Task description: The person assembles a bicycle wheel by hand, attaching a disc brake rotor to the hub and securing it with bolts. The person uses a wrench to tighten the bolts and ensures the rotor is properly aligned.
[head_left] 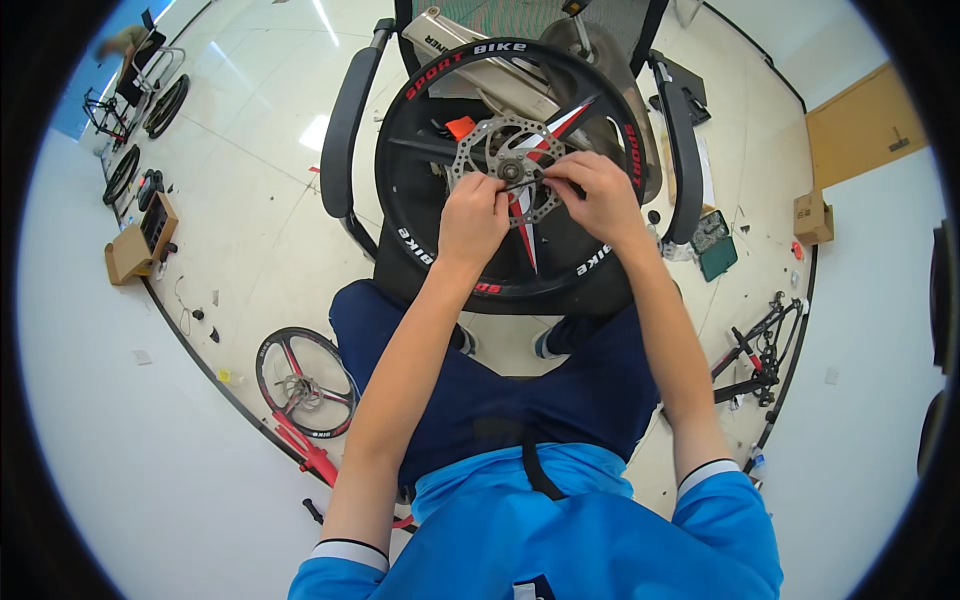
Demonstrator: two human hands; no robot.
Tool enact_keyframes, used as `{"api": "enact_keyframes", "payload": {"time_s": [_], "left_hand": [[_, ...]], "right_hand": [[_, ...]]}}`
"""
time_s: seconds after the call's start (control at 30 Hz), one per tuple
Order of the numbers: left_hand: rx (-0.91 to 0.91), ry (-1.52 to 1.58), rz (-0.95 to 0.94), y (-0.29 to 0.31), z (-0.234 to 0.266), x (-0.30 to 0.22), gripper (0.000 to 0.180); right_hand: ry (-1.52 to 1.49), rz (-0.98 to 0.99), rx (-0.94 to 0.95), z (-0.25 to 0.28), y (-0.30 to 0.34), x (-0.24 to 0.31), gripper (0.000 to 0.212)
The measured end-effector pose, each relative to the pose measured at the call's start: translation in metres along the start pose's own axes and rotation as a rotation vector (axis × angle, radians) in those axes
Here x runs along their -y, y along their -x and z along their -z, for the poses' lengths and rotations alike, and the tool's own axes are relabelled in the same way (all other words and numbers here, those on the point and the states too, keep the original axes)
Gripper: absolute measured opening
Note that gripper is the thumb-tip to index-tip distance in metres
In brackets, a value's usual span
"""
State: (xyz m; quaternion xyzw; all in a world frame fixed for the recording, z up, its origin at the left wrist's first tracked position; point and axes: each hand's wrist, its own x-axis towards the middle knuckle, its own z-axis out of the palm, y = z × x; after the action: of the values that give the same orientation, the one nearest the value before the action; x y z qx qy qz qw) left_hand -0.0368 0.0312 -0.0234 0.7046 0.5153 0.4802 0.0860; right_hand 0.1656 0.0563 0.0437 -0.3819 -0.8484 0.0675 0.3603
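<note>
Evidently the person is working at the hub of a black bicycle wheel (505, 170) that stands propped on the seat of a black office chair (345, 130), leaning against its backrest, directly ahead of the person's knees. Both hands meet at the wheel's centre, over the silver brake disc rotor (492, 140): the left hand (472, 218) is curled with fingertips pinched on something small at the rotor's lower edge, and the right hand (598, 195) is closed around a thin dark tool (522, 183) whose tip points at the hub. What the left fingers pinch is too small to tell. Judging by this, a rotor bolt is being seated or turned; the next move would call for keeping the tool square in the bolt while the wheel stays steady on the chair. A second wheel (303, 382) lies on the floor, left of the person's legs.
</note>
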Motion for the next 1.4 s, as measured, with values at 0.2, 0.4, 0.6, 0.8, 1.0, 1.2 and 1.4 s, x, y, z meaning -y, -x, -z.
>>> {"api": "enact_keyframes", "payload": {"time_s": [0.2, 0.4, 0.6, 0.8, 1.0, 1.2, 1.4], "left_hand": [[-0.018, -0.023, 0.044, 0.001, -0.006, -0.006, 0.006], [-0.003, 0.034, 0.055, 0.000, -0.004, 0.000, 0.005], [0.033, 0.088, 0.018, -0.005, 0.001, 0.003, 0.008], [0.002, 0.134, 0.003, 0.000, 0.002, 0.008, 0.010], [0.010, 0.165, 0.016, 0.000, -0.001, 0.007, 0.009], [0.100, 0.133, 0.068, -0.004, 0.012, 0.004, 0.020], [-0.232, 0.215, 0.132, 0.050, -0.002, -0.026, 0.026]], "right_hand": [[-0.001, 0.042, 0.204, 0.017, -0.034, -0.019, 0.013], [0.082, 0.049, 0.221, 0.012, -0.010, -0.015, 0.021], [0.058, -0.143, -0.010, -0.013, 0.030, 0.007, 0.025], [-0.079, -0.409, -0.207, -0.048, 0.062, 0.036, 0.022], [-0.124, -0.547, -0.451, -0.079, 0.075, 0.053, 0.025], [-0.369, -0.523, -0.062, -0.031, 0.047, 0.021, 0.023], [-0.702, -0.656, -0.140, -0.050, 0.061, 0.012, 0.024]]}}
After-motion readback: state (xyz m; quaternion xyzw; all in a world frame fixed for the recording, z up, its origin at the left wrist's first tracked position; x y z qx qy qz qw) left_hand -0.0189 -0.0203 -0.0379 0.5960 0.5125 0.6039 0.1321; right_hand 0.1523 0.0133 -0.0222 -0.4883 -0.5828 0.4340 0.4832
